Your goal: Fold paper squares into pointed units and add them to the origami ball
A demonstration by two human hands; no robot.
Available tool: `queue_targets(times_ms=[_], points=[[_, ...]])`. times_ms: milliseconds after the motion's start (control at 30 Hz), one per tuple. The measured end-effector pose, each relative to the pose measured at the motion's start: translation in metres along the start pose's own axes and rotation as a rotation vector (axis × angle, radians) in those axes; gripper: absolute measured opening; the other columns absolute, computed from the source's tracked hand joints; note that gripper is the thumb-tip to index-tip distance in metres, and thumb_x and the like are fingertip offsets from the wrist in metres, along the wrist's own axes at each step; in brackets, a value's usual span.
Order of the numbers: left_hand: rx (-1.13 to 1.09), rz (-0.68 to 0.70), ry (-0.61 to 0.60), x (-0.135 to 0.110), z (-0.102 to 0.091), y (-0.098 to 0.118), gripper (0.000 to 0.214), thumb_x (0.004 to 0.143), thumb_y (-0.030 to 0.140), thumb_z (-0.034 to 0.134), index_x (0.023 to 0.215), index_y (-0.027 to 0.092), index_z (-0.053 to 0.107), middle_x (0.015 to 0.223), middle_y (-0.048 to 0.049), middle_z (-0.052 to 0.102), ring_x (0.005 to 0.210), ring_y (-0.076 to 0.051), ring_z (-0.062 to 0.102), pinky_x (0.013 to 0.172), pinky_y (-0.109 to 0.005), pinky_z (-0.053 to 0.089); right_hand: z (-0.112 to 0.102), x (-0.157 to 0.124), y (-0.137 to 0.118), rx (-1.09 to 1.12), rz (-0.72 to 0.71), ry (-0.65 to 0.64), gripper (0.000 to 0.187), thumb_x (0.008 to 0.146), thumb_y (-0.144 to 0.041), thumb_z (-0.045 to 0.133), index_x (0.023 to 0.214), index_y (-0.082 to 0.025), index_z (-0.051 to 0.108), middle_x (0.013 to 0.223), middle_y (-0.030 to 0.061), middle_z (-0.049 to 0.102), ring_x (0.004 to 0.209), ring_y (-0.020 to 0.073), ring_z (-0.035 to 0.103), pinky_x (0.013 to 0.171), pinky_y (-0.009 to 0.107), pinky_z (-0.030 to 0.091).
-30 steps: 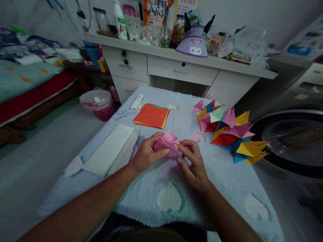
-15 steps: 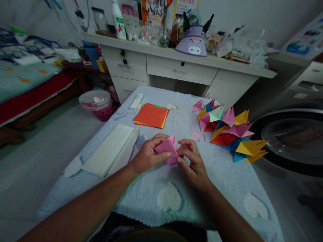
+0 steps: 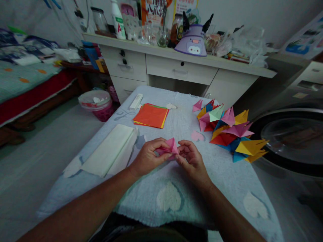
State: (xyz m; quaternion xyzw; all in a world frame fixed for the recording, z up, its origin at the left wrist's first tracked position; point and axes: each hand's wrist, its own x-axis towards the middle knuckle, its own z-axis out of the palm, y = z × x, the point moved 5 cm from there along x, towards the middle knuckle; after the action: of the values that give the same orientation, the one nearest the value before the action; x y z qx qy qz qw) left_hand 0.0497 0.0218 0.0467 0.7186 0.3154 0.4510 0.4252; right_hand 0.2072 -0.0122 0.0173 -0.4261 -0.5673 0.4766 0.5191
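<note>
A small folded piece of pink origami paper (image 3: 172, 146) is held above the cloth-covered table, one pointed flap standing up. My left hand (image 3: 148, 155) pinches its left side between thumb and fingers. At its right lower corner, my right hand (image 3: 191, 160) grips the paper with thumb and fingertips, the other fingers curled. Part of the paper is hidden behind my left fingers. Beyond my hands lies a stack of square coloured paper (image 3: 151, 115), orange-red on top. Several folded paper cranes (image 3: 228, 129) in pink, yellow, red, blue and pale green sit clustered at the right.
A folded white cloth or paper (image 3: 108, 150) lies left of my hands, and a small white box (image 3: 136, 102) is near the stack. Behind stands a white desk (image 3: 171, 64) with jars and bags. A washing machine (image 3: 290, 134) is right, a pink bin (image 3: 97, 106) left.
The pink paper has tilted, so its broad face now shows less and its tip stands lower. My left fingers have closed further over it; my right hand has shifted slightly with it.
</note>
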Motion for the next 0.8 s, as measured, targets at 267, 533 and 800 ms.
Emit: queue_targets(times_ms=[267,533,800], points=[[-0.178,-0.198,0.093,-0.004,0.002,-0.012,0.074,0.073,0.015,0.072,0.136,0.024,0.033,0.086,0.0030,0.064,0.070,-0.009,0.059,0.068,-0.021,0.045,0.001,0.002,-0.002,-0.060,0.027,-0.020,0.017,0.089,-0.037,0.063,0.085,-0.021,0.065,0.077,0.0005,0.063,0.071,0.0139,0.057,0.068,0.027,0.045],[-0.347,-0.363,0.051,-0.004,0.010,-0.022,0.080,0.070,0.024,0.076,0.137,0.022,0.033,0.083,0.0028,0.062,0.066,-0.010,0.058,0.063,-0.021,0.045,0.002,0.004,0.003,0.028,0.047,0.021,0.015,0.088,-0.036,0.064,0.086,-0.022,0.063,0.074,-0.0022,0.060,0.063,0.0109,0.051,0.061,0.024,0.042],[-0.177,-0.331,-0.087,-0.004,0.016,-0.018,0.072,0.071,0.013,0.067,0.136,0.022,0.036,0.078,0.0056,0.058,0.058,-0.007,0.050,0.057,-0.018,0.039,-0.001,0.006,-0.001,0.044,0.034,0.009,0.016,0.087,-0.035,0.065,0.080,-0.021,0.061,0.074,-0.0026,0.052,0.069,0.0119,0.048,0.067,0.025,0.040]])
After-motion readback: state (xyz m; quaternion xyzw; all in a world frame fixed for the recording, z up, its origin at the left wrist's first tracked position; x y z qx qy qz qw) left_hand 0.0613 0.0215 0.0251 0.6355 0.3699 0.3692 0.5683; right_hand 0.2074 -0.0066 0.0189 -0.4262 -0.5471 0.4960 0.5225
